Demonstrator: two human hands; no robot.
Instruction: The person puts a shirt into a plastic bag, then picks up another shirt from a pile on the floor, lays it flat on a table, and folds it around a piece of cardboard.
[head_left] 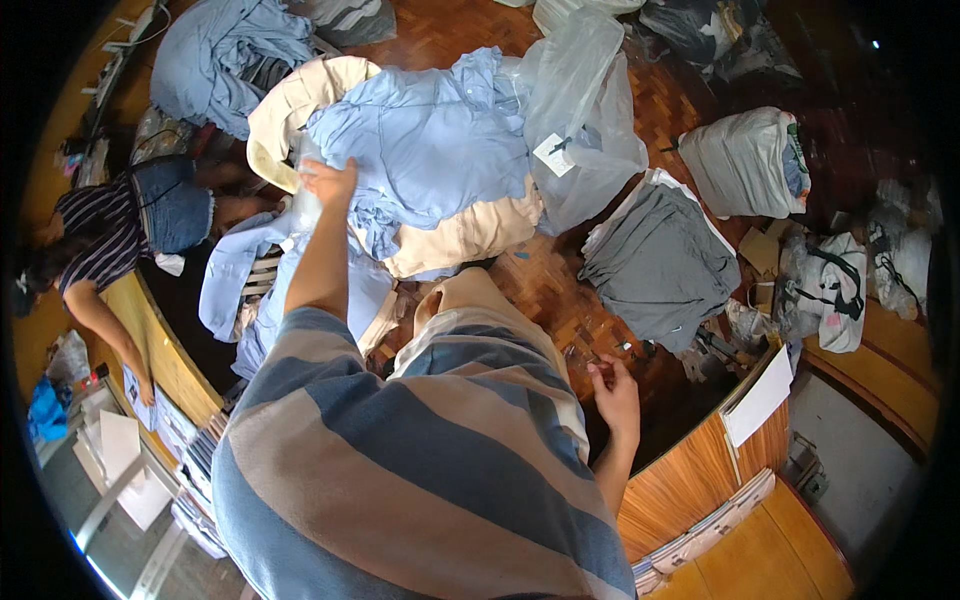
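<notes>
My left hand (330, 183) reaches to the left edge of a light blue shirt (430, 140), beside whitish clear plastic (305, 210). Its fingers stretch out, with the thumb apart. The shirt lies spread over cream cloth (470, 240) on a pile in front of me. Low on my right side hangs my right hand (615, 398), away from the pile. Its fingers are curled in, and whatever sits between the fingertips is too small to make out. A large clear plastic bag (585, 130) with a white tag leans against the shirt's right side.
Dark grey folded cloth (660, 260) lies to the right, near a stuffed grey bag (748, 163). More blue clothing (228, 65) is heaped at the far left. At the left, another person (120, 215) leans over a wooden desk (165, 340). A wooden cabinet (680, 490) stands at my right.
</notes>
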